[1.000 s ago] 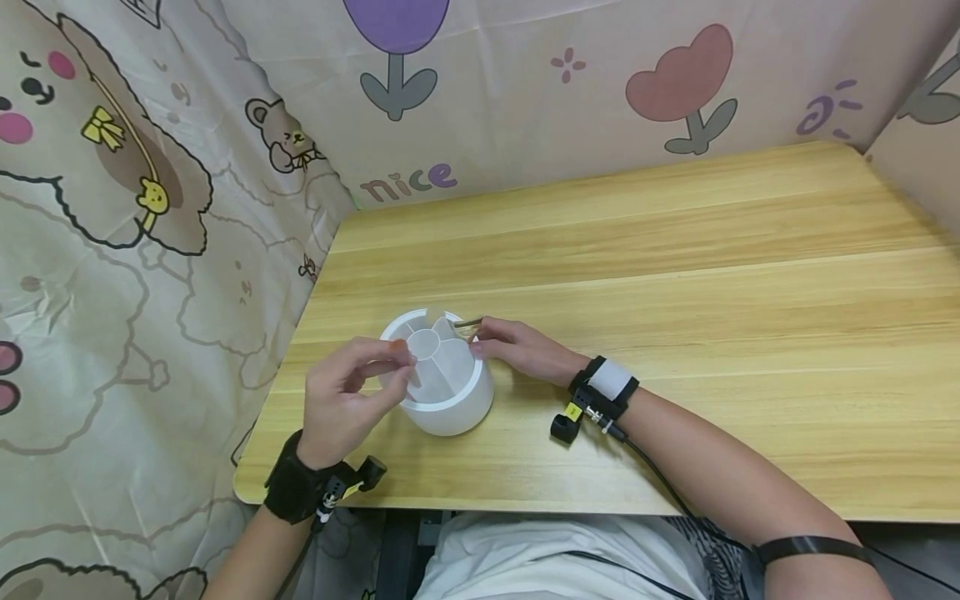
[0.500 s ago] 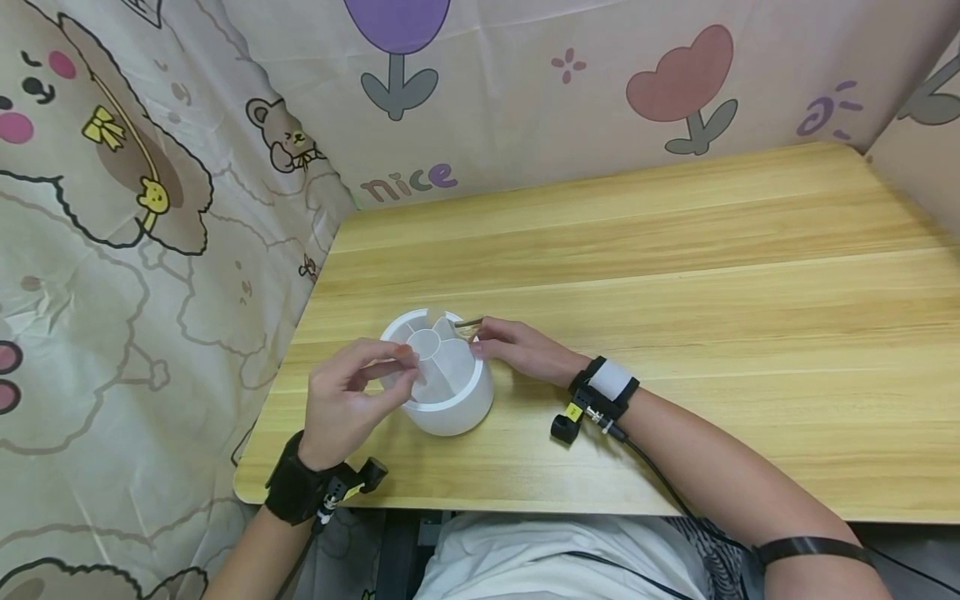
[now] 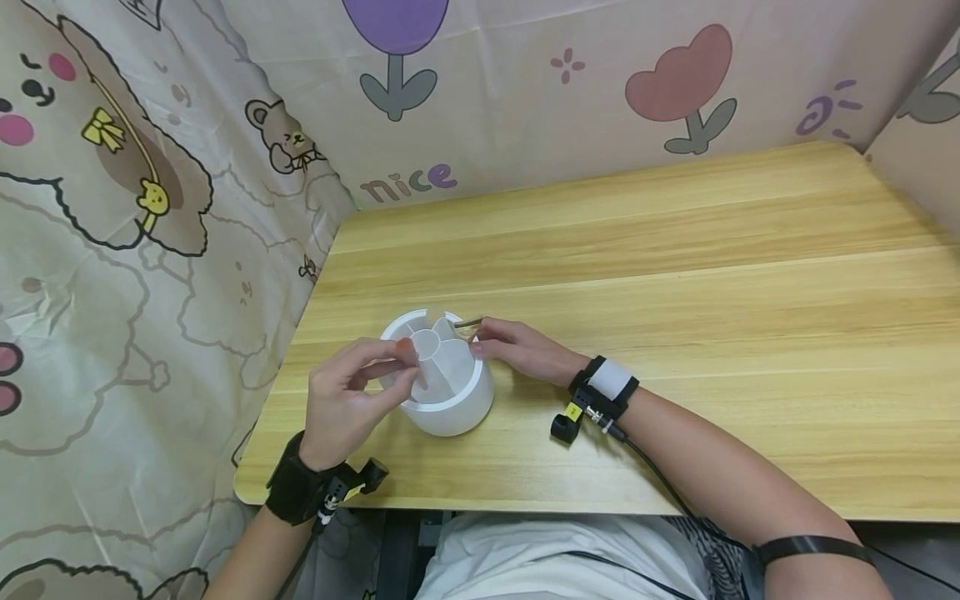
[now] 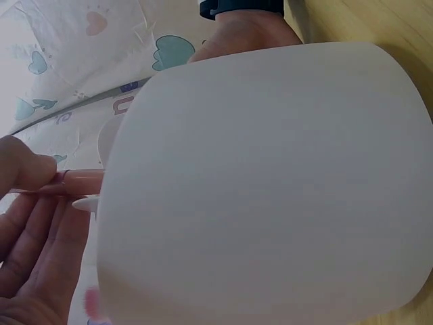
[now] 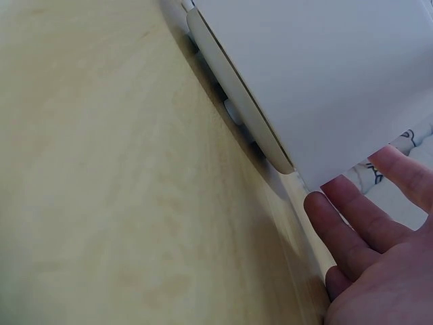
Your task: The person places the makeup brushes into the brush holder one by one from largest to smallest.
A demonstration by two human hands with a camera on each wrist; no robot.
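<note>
A round white organizer (image 3: 447, 419) with several compartments around a circular middle one stands on the table. Over its left side, my left hand (image 3: 352, 396) pinches a slim, glossy pinkish tube (image 4: 84, 181) between thumb and fingers. The tube's far end is hidden behind the organizer wall in the left wrist view. My right hand (image 3: 517, 346) rests at the organizer's right rim. In the right wrist view, the fingers (image 5: 342, 233) of that hand lie fairly straight, tips right at the outer wall. A thin brown stick-like piece (image 3: 468, 322) shows beside the right fingertips.
The organizer stands near the left side of the wooden table (image 3: 675, 275), a little back from the front edge. Printed curtains (image 3: 510, 100) hang behind and to the left. Black cables (image 3: 660, 479) run along the forearms from the wrist cameras.
My left fingertips have shifted slightly right over the organizer, and a little more of the pinkish tube shows below them. The right hand and organizer have stayed in place.
</note>
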